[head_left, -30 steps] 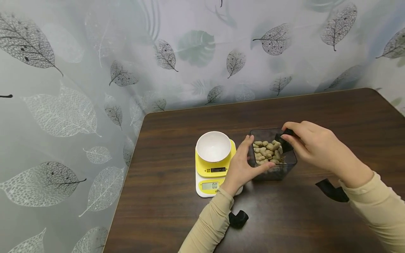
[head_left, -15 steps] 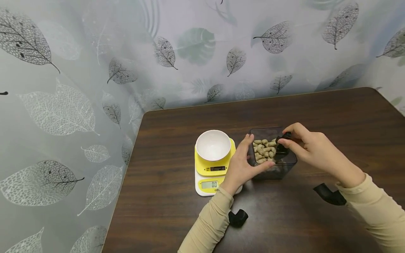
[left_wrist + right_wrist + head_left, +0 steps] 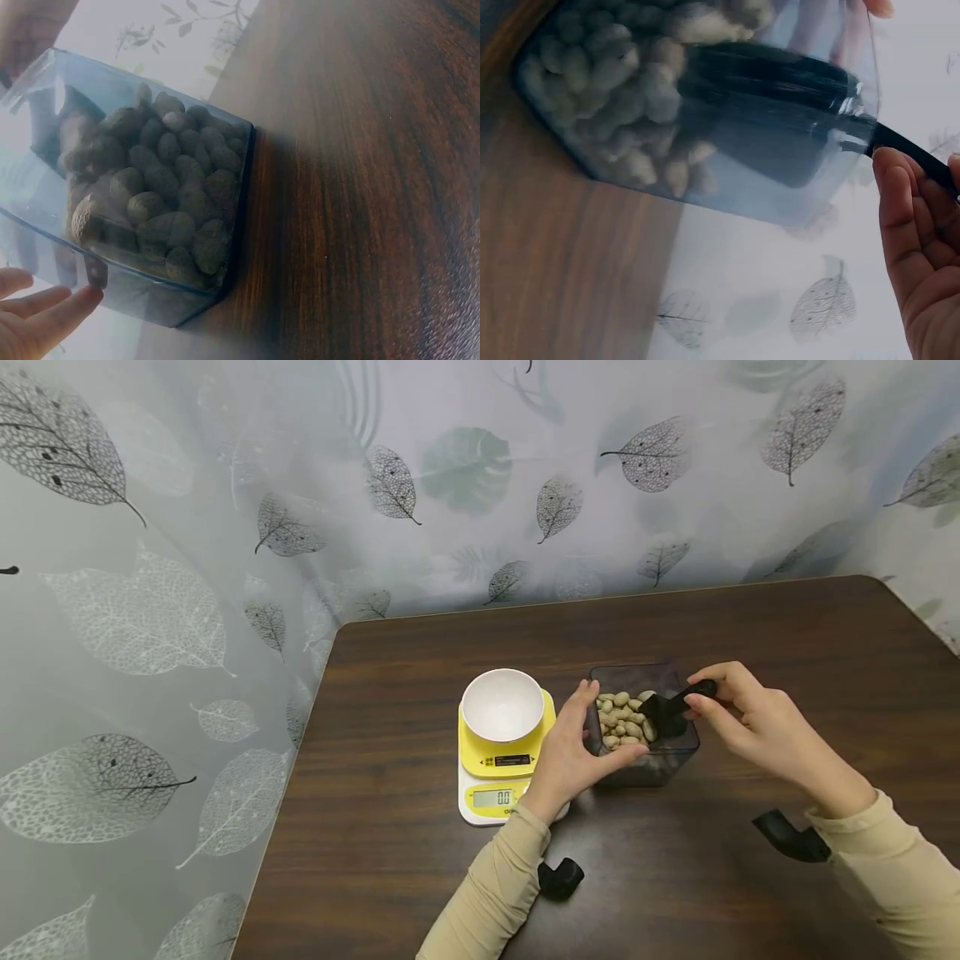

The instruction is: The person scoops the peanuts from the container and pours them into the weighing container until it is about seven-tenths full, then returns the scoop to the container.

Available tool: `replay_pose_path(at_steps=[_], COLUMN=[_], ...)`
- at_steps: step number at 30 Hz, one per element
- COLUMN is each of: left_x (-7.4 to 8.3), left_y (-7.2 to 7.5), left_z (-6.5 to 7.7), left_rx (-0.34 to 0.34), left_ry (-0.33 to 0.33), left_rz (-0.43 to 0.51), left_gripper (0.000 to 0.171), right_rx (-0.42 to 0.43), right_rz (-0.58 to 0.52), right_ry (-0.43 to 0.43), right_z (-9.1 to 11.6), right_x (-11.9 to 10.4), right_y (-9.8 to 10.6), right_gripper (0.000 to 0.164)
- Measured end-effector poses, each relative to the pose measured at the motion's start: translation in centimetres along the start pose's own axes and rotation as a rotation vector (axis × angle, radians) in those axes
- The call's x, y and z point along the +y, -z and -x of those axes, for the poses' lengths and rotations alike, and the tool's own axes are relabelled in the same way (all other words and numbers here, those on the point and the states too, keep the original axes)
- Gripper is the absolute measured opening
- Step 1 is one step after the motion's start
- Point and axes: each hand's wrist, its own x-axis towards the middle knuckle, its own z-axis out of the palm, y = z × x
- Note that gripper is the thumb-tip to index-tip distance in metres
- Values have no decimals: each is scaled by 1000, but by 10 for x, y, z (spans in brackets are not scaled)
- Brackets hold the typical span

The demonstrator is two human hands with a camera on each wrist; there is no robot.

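A clear, dark-tinted plastic box [image 3: 678,753] stands on the table, partly filled with unshelled peanuts [image 3: 621,720]. My left hand [image 3: 570,760] holds the box at its left side, the thumb along the near rim and the fingers at the left wall; in the left wrist view its fingertips [image 3: 86,300] touch the wall. Between thumb and fingers my right hand [image 3: 757,727] pinches the handle of a black scoop [image 3: 663,710]. The scoop's head is inside the box, at the right edge of the peanuts; the right wrist view shows it [image 3: 772,82] through the wall.
Left of the box, a white bowl [image 3: 504,706] sits on a yellow and white kitchen scale [image 3: 480,760] reading 0.0. Black curved pieces [image 3: 561,878] lie by the left sleeve and the right sleeve [image 3: 793,838]. A leaf-patterned curtain borders the table's back and left.
The scoop has tilted, its handle swinging out to the right with my right hand, and its head now shows more clearly beside the peanuts. The left hand stays on the box.
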Motion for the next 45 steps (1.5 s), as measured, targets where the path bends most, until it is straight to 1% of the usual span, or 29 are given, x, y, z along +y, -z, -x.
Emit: replay_pose_path(at_steps=[5, 12, 15, 20, 22, 25, 30, 34, 37, 42, 45], left_x=[-1, -1, -1, 0, 0, 0, 0, -1, -1, -2, -2], left_y=[0, 1, 1, 1, 1, 1, 2, 1, 1, 1, 0], left_z=[0, 0, 0, 1, 1, 1, 1, 1, 1, 2, 1], left_rx=[-10, -8, -5, -11, -11, -8, -8, -9, -8, -3, 2], left_ry=[-5, 14, 17, 19, 17, 19, 26, 23, 14, 1, -7], left_rz=[-22, 6, 7, -2, -8, -4, 1, -5, -11, -20, -24], left_gripper=[90, 90, 90, 89, 89, 89, 89, 90, 90, 90, 90], right_rx=[6, 13, 25, 77, 97, 121, 124, 119, 117, 121, 125], right_rz=[4, -12, -43, -174, -218, -249, -297, -316, -304, -253, -212], right_ry=[-63, -92, -156, -317, -358, -386, -390, -377, -348, -258, -237], right_z=[9, 9, 9, 13, 15, 15, 18, 21, 23, 24, 25], right_x=[7, 10, 12, 15, 16, 18, 21, 21, 20, 17, 17], right_y=[-5, -6, -8, -15, -17, -20, -23, -25, -24, -23, -23], right_gripper=[30, 28, 28, 27, 26, 25, 24, 25, 25, 27, 30])
